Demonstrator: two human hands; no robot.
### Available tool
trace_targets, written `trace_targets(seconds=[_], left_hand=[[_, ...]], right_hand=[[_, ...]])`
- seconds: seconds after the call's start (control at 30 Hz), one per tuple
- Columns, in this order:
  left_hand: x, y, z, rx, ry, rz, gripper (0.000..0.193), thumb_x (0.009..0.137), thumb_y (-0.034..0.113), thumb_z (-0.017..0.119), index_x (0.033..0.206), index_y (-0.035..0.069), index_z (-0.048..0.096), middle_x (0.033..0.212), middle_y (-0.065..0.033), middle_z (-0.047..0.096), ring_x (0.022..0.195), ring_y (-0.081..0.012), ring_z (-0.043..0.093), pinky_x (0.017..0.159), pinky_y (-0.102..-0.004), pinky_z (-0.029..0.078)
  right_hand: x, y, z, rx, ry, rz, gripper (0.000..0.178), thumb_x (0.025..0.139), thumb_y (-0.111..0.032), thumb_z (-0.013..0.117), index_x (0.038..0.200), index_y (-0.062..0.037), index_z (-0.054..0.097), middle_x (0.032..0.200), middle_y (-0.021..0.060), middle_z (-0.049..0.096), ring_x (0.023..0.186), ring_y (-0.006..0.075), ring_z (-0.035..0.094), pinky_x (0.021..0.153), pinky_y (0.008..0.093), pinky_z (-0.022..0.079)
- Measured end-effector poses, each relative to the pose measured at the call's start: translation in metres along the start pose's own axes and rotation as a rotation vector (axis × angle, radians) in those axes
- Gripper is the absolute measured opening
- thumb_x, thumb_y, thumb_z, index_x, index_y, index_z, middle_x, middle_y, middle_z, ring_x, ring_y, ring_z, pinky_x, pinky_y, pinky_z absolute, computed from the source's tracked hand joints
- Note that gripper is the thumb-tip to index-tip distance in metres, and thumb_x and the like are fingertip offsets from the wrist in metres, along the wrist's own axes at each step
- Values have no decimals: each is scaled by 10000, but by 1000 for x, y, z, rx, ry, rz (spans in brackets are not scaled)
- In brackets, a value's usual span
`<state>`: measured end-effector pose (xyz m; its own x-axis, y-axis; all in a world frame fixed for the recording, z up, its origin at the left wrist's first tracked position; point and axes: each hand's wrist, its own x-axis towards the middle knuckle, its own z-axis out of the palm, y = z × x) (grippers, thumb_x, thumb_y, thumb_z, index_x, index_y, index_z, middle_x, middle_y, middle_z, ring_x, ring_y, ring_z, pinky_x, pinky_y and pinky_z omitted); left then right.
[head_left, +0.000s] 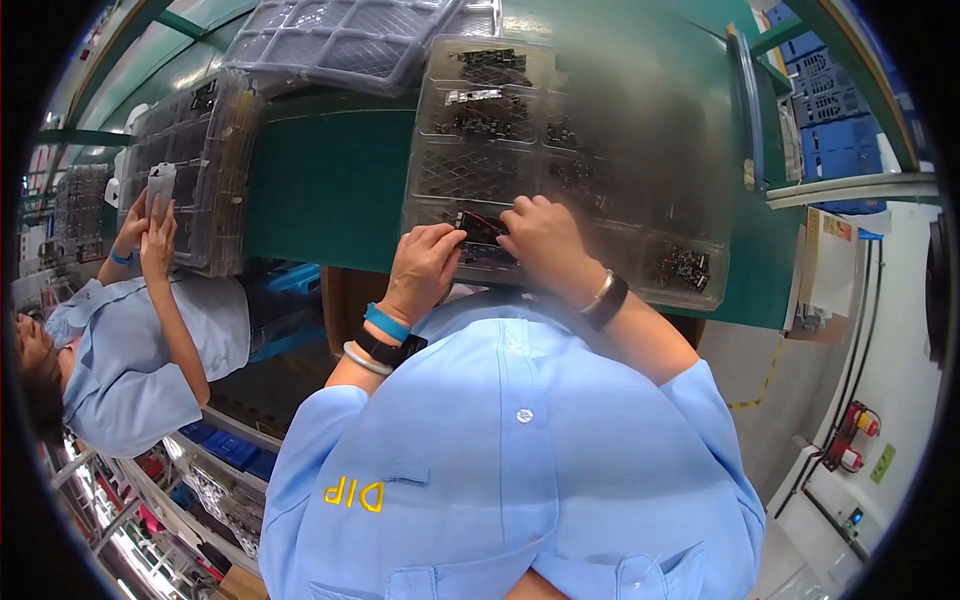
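My left hand [417, 270] pinches a small black electronic part [480, 228] with thin red and dark wires by its left end. My right hand [545, 245] is closed at the part's other end, fingertips by the wires. Both hands are over the near edge of a clear plastic compartment tray [725, 240]. Small dark electronic parts [495, 66] lie heaped in its far left compartments, and another heap [684, 266] sits in the near right one. A light-coloured strip [473, 96] rests among the far left parts.
Empty-looking clear trays [340, 40] stand at the back on the green table [320, 180]. More stacked trays [220, 170] are at the left, where a co-worker [150, 340] holds a pale flat piece. Blue crates [830, 100] stand beyond a green frame at right.
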<state>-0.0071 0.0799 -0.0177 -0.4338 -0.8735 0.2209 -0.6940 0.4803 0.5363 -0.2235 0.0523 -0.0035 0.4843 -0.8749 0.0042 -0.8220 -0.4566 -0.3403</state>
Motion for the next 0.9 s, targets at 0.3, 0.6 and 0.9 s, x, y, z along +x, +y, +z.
trace_targets(seconds=[0.3,0.6,0.9], left_hand=[[1,-12,1,16,-52,21,245,782,38,665,1024,52,630,1044,-93,591,965,-266,558,815,-366,450],[-6,-26,2,-55,-33,40,238,786,24,654,1022,48,630,1072,-121,584,988,-283,559,839,-380,462],[-11,-32,2,-56,-19,56,236,783,17,653,1016,45,635,1108,-125,583,994,-299,563,863,-391,467]], right_hand=[[12,-7,5,-65,127,-8,174,738,-198,686,862,-112,600,870,41,550,854,223,556,683,361,448],[58,16,-2,196,188,57,148,756,-128,672,872,-109,582,925,45,563,950,247,547,770,373,434],[85,28,27,-224,323,-201,199,785,-175,662,973,-144,607,969,6,578,968,203,547,835,386,412]])
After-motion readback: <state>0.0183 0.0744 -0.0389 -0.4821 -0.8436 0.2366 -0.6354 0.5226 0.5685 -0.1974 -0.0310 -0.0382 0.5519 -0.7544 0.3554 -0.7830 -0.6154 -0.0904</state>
